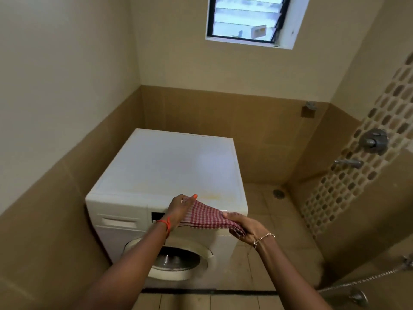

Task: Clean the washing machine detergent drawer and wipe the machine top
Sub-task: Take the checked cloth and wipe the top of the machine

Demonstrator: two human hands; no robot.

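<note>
Washing machine (116, 238): white front-loader, standing in the left rear corner of the tiled room, its back near the rear wall.
Machine top (169, 166): flat white panel; faint yellowish marks run along its front edge, strongest toward the front right corner.
Window (245, 19): louvred, dark-framed, high in the rear wall above the machine.
Door (176, 262): round porthole in the lower front panel, partly hidden behind my left forearm.
Cloth (207, 217): red-and-white check, pulled out between my two hands across the front edge of the top, right of centre. I cannot tell whether it touches the panel.
Detergent drawer (119, 221): upper left corner of the front panel, pushed in flush; neither hand is on it.
Left hand (178, 209): at the front edge of the top, just right of the dark display (156, 217); thumb and fingers pinch the left end of the cloth.
Right hand (242, 228): in front of the front right corner of the machine; fingers curl around the bunched right end of the cloth.
Shower mixer (374, 139): metal, on the mosaic strip of the right wall, with a spout (348, 163) below it.
Floor drain (278, 193): round, in the floor at the rear right corner.
Bracelet (263, 237): thin chain on my right wrist.
Thread (166, 224): orange, on my left wrist.
</note>
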